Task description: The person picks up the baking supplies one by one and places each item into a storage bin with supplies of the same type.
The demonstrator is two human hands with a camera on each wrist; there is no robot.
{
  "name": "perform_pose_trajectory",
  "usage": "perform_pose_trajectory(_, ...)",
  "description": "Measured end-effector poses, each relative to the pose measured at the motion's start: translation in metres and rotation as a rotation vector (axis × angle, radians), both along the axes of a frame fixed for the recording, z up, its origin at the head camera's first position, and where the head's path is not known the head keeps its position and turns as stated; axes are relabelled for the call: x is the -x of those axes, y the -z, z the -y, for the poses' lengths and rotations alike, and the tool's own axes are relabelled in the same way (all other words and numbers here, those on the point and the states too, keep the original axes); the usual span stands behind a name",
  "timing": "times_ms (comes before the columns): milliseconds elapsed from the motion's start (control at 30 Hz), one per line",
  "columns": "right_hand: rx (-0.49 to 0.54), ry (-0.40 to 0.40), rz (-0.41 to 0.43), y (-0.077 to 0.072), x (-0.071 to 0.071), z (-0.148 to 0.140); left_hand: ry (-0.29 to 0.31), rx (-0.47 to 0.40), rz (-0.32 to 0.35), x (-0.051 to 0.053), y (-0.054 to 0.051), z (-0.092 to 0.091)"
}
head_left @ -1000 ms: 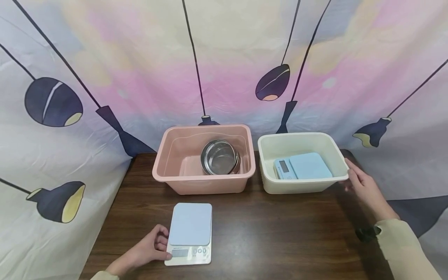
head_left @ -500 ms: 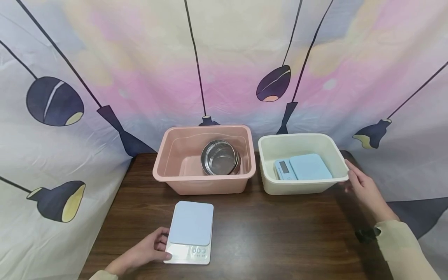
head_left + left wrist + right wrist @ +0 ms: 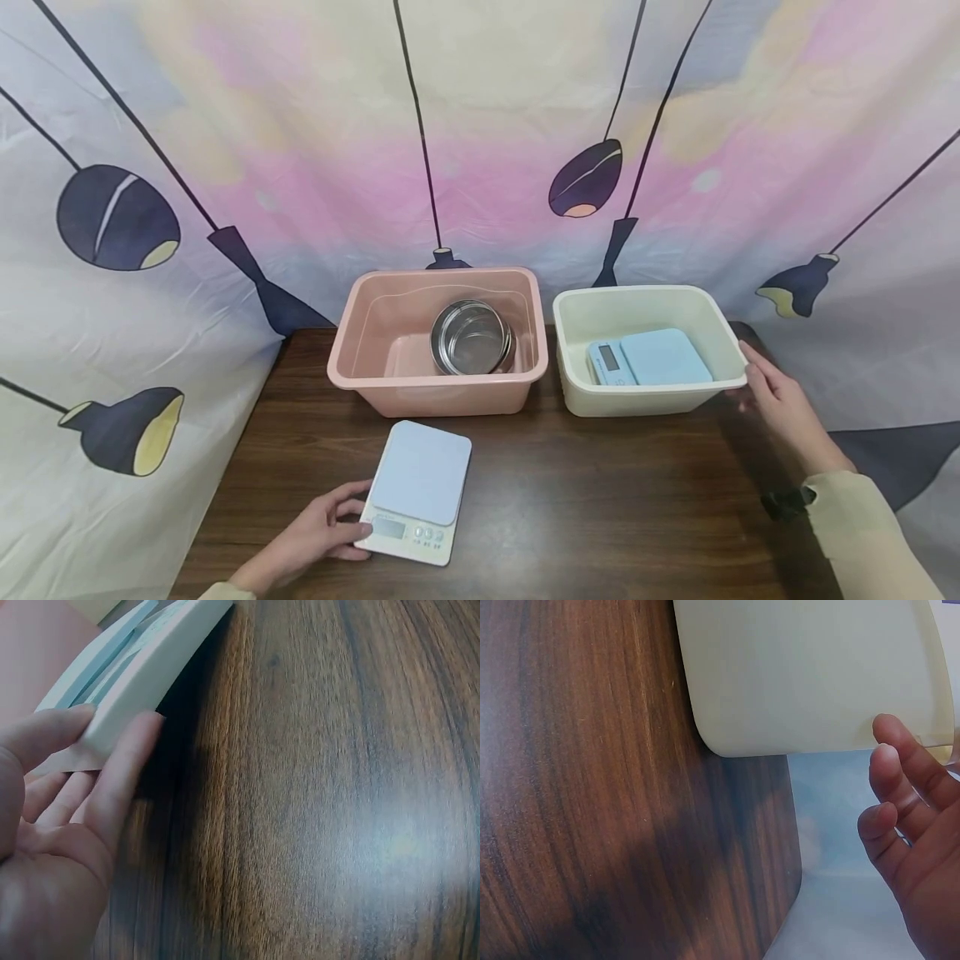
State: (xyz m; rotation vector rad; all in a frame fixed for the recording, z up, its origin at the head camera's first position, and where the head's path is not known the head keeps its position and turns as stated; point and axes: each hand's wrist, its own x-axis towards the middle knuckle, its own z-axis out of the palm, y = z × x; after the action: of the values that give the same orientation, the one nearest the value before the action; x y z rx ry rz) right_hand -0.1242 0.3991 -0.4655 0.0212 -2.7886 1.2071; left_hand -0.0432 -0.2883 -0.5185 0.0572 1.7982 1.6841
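A white kitchen scale [image 3: 422, 473] with a small display and buttons is tilted above the table in the head view. My left hand [image 3: 318, 533] pinches its near left corner, thumb on top and fingers beneath. In the left wrist view a dark shadow lies under the raised scale [image 3: 142, 686]. My right hand [image 3: 787, 412] is at the right end of the cream plastic bin [image 3: 637, 402]. Its loosely bent fingers rest against the outer wall in the right wrist view. A light blue kitchen scale [image 3: 666, 357] lies inside that bin.
A pink plastic bin [image 3: 442, 397] stands left of the cream one, with round stainless steel containers [image 3: 468, 337] in its right half. Both stand at the back of the dark wooden table [image 3: 570, 500]. A curtain printed with lamps [image 3: 480, 125] hangs close behind.
My left hand has raised and tilted the white scale, turned it slightly clockwise, and shifted it a little right toward the pink bin. My right hand has stayed at the cream bin.
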Motion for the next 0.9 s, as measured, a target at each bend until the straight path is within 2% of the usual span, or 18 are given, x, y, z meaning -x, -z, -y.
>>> perform_pose_trajectory(100, -0.001, 0.004, -0.002, 0.0, 0.001, 0.0, -0.018, 0.007, -0.031, 0.0, -0.001, 0.0)
perform_pose_trajectory(267, 0.004, 0.012, 0.009, -0.001, 0.002, 0.001, -0.054, 0.002, -0.036, 0.0, -0.002, -0.003)
perform_pose_trajectory(467, 0.008, 0.024, 0.031, -0.002, 0.003, 0.002, -0.098, 0.049, -0.05, 0.001, -0.005, -0.008)
perform_pose_trajectory(900, -0.003, 0.013, 0.022, 0.001, 0.001, 0.0, -0.061, -0.002, -0.033, 0.006, -0.014, -0.026)
